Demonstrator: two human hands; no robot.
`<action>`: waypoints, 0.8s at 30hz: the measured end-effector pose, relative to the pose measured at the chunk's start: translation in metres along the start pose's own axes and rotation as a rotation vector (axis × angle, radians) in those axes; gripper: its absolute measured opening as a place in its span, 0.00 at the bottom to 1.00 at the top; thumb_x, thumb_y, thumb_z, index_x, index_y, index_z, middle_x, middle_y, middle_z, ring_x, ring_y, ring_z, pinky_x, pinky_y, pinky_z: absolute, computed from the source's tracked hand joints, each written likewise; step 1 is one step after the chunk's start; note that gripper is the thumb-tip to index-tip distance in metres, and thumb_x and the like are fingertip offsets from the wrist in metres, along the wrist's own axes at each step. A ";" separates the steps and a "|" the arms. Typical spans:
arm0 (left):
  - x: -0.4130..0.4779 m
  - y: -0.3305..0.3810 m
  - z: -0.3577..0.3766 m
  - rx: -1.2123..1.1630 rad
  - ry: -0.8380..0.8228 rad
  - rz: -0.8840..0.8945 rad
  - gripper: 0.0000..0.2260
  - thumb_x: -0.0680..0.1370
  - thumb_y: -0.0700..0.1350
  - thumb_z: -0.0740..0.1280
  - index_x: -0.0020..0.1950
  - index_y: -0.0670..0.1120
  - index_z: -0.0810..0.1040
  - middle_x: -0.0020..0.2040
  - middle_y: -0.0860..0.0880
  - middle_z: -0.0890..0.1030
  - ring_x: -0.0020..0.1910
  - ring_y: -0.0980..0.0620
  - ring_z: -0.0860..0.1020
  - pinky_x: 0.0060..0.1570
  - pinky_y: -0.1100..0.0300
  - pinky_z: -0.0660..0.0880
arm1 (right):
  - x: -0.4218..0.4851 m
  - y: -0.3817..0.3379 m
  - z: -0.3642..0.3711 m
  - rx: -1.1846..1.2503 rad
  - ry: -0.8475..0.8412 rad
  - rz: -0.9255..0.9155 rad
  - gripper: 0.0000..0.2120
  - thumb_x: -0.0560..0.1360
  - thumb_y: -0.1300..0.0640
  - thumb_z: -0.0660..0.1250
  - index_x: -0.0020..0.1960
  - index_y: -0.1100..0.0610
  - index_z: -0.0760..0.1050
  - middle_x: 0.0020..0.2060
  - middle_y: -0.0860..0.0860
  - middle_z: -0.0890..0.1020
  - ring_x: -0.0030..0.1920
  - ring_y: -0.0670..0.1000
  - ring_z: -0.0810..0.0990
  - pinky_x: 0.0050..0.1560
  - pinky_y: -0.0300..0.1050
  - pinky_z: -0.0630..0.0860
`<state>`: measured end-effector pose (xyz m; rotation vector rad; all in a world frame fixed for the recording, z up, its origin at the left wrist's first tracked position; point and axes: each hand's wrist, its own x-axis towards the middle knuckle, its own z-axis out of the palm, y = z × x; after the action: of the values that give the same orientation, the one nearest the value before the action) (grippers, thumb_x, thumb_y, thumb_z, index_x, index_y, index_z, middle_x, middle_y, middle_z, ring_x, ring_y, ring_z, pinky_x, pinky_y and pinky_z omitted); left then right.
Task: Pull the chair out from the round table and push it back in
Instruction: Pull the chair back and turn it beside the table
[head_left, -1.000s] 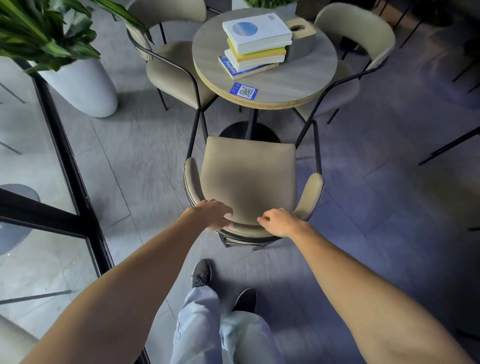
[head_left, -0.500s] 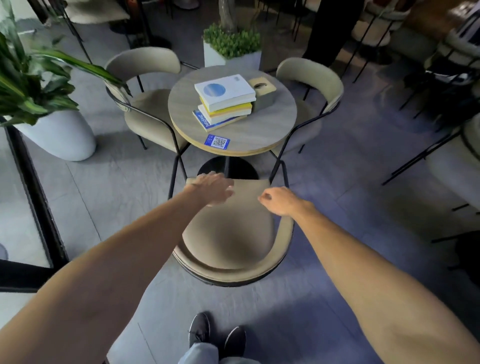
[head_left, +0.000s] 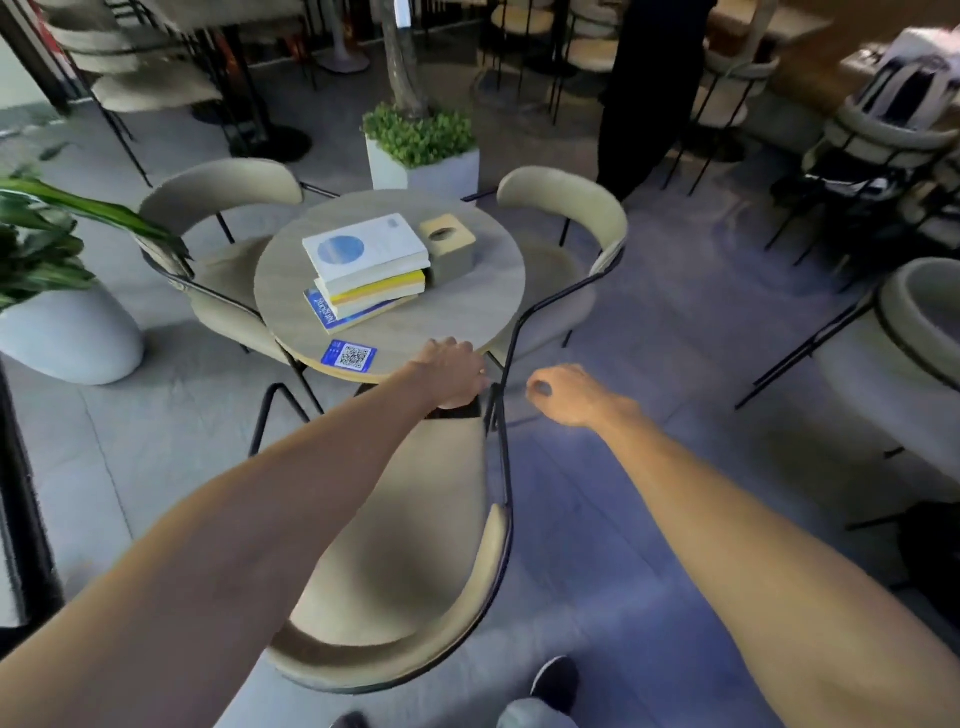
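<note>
Chair (head_left: 426, 545) stands on the floor w/ its seat front at the near edge of the round worktop (head_left: 467, 306). Beige padded seat, curved beige backrest nearest the camera, thin black metal frame. Left hand (head_left: 452, 371) is palm-down over the seat front (fingers hidden, can't tell their grip). Right hand (head_left: 569, 392) is just right of the frame, fingers (head_left: 540, 387) loosely curled, holding nothing.

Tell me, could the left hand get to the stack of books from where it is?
Probably yes. The left hand is at the near edge of the round table, and only bare tabletop lies between it and the stack of books.
</note>
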<state>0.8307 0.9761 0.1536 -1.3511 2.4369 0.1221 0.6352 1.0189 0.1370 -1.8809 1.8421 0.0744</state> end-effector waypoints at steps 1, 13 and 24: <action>0.015 0.011 -0.006 0.001 -0.006 -0.025 0.21 0.84 0.56 0.52 0.71 0.49 0.72 0.66 0.43 0.73 0.66 0.41 0.70 0.63 0.45 0.67 | 0.007 0.014 -0.010 -0.028 -0.010 -0.012 0.16 0.81 0.51 0.57 0.53 0.58 0.80 0.53 0.58 0.82 0.56 0.61 0.79 0.56 0.53 0.76; 0.199 0.094 -0.099 -0.039 0.066 -0.183 0.21 0.83 0.58 0.51 0.66 0.50 0.74 0.66 0.42 0.73 0.66 0.41 0.71 0.62 0.45 0.68 | 0.117 0.139 -0.145 -0.435 0.096 -0.202 0.15 0.78 0.51 0.64 0.62 0.55 0.77 0.61 0.57 0.79 0.64 0.60 0.74 0.61 0.55 0.70; 0.396 0.032 -0.141 -0.046 -0.036 -0.314 0.22 0.84 0.58 0.50 0.71 0.49 0.70 0.68 0.43 0.71 0.68 0.41 0.69 0.62 0.46 0.69 | 0.329 0.224 -0.260 -0.465 -0.044 -0.247 0.18 0.78 0.51 0.65 0.66 0.54 0.74 0.58 0.55 0.78 0.61 0.59 0.73 0.59 0.56 0.73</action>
<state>0.5752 0.6404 0.1470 -1.7158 2.1721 0.1227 0.3707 0.6254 0.1695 -2.3832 1.6458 0.4912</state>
